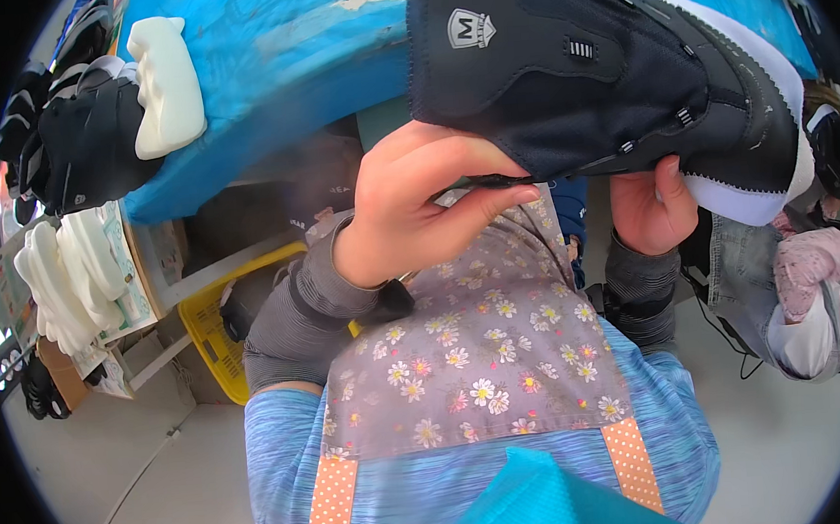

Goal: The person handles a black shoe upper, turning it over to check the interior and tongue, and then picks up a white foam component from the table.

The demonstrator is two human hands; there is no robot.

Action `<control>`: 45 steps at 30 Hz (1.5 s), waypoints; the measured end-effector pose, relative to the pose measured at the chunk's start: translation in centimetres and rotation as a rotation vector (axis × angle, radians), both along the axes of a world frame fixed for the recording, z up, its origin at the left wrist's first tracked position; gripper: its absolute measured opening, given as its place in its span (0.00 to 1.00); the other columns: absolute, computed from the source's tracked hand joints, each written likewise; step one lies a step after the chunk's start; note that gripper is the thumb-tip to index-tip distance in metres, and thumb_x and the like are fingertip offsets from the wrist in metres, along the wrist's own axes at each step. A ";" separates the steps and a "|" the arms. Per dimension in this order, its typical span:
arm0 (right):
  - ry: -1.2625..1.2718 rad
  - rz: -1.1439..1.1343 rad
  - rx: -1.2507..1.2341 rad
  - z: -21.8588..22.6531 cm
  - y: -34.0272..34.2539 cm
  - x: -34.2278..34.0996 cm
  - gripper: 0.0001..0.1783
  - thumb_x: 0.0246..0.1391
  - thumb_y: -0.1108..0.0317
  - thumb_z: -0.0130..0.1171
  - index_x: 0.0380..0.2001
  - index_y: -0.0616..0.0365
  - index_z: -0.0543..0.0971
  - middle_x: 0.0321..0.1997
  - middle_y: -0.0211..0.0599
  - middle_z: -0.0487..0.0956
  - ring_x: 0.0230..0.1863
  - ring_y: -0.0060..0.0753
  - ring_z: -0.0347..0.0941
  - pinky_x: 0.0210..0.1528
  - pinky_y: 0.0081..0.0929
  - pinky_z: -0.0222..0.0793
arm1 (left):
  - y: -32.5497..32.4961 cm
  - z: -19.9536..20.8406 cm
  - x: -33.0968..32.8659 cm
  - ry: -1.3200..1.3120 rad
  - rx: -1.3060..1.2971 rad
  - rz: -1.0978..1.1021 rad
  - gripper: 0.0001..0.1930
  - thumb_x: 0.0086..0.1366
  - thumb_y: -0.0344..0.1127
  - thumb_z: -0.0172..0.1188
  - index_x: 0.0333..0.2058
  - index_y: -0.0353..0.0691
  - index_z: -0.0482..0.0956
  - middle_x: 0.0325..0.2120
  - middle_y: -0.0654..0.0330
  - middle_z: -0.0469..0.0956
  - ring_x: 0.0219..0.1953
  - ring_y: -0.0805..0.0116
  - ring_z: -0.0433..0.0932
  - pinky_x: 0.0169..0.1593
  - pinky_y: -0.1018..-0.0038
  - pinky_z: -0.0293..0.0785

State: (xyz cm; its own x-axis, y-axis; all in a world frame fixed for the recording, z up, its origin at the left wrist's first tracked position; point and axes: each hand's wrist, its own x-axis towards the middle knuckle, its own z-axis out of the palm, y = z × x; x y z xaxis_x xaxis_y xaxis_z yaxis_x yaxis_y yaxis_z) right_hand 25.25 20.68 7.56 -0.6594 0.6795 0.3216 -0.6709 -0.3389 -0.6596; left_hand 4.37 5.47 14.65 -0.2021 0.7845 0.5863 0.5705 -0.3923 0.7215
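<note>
A black shoe upper (563,77) with a zigzag-cut edge, a silver shield badge and small lace loops is held up in front of me, above my lap. White lining (742,202) sticks out past its edge at the right end. My left hand (425,198) pinches the lower edge of the upper between thumb and forefinger, where a dark strip shows. From below, my right hand (655,209) grips the upper near its right end, thumb on the front; its other fingers are partly hidden behind the piece.
A blue-covered table (270,68) spans the far side, with a cream foam-like piece (169,90) and stacked black uppers (90,139) at its left. White soles (70,272) and a yellow crate (212,325) stand below. Another person (803,303) sits at the right.
</note>
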 end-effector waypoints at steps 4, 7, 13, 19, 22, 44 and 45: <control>0.004 -0.062 -0.204 1.1 -1.0 -0.9 0.25 0.61 0.71 0.50 0.61 0.60 0.65 0.58 0.41 0.74 0.58 0.42 0.70 0.63 0.46 0.61 | 0.2 0.1 0.2 0.022 -0.012 0.050 0.13 0.43 0.26 0.76 0.29 0.37 0.82 0.23 0.64 0.79 0.22 0.78 0.71 0.23 0.84 0.60; -0.012 -0.058 -0.198 1.2 -1.0 -0.9 0.24 0.61 0.71 0.49 0.61 0.61 0.65 0.59 0.40 0.73 0.59 0.42 0.69 0.63 0.45 0.61 | 0.2 -0.2 0.1 -0.015 -0.008 0.013 0.12 0.44 0.27 0.75 0.29 0.37 0.82 0.24 0.63 0.80 0.24 0.76 0.74 0.26 0.82 0.65; 0.143 0.011 -0.382 1.8 -0.6 -0.1 0.25 0.63 0.65 0.47 0.62 0.60 0.65 0.61 0.41 0.71 0.62 0.43 0.67 0.66 0.46 0.57 | -1.1 -0.4 -3.7 -0.079 0.250 -0.047 0.10 0.59 0.28 0.63 0.38 0.30 0.80 0.37 0.47 0.80 0.40 0.58 0.80 0.46 0.67 0.75; 0.026 0.028 -0.366 -0.4 -0.8 1.4 0.27 0.61 0.61 0.48 0.61 0.63 0.66 0.62 0.44 0.71 0.62 0.45 0.67 0.65 0.43 0.59 | 0.1 0.8 -4.5 0.122 0.039 -0.034 0.25 0.50 0.19 0.54 0.50 0.32 0.74 0.50 0.48 0.76 0.52 0.51 0.75 0.56 0.63 0.69; -0.069 -0.054 -0.430 -3.2 0.0 3.7 0.27 0.59 0.61 0.50 0.58 0.64 0.68 0.59 0.46 0.73 0.60 0.43 0.69 0.62 0.42 0.64 | -0.3 1.5 -3.7 0.033 0.023 -0.215 0.24 0.46 0.19 0.52 0.46 0.31 0.77 0.46 0.45 0.78 0.50 0.49 0.76 0.57 0.60 0.69; -0.332 -0.053 -0.269 -4.3 -0.6 4.0 0.23 0.53 0.69 0.57 0.52 0.63 0.73 0.52 0.42 0.77 0.52 0.34 0.73 0.55 0.33 0.69 | -3.0 4.5 -1.1 0.341 0.221 0.236 0.15 0.52 0.32 0.66 0.39 0.32 0.79 0.37 0.51 0.82 0.38 0.55 0.82 0.42 0.69 0.78; -0.336 -0.047 -0.268 -4.4 -0.7 3.9 0.23 0.52 0.69 0.57 0.52 0.63 0.73 0.52 0.42 0.77 0.52 0.34 0.73 0.55 0.33 0.69 | -3.2 4.7 -1.1 0.310 0.219 0.241 0.15 0.52 0.31 0.66 0.38 0.32 0.79 0.36 0.51 0.82 0.38 0.55 0.82 0.42 0.68 0.79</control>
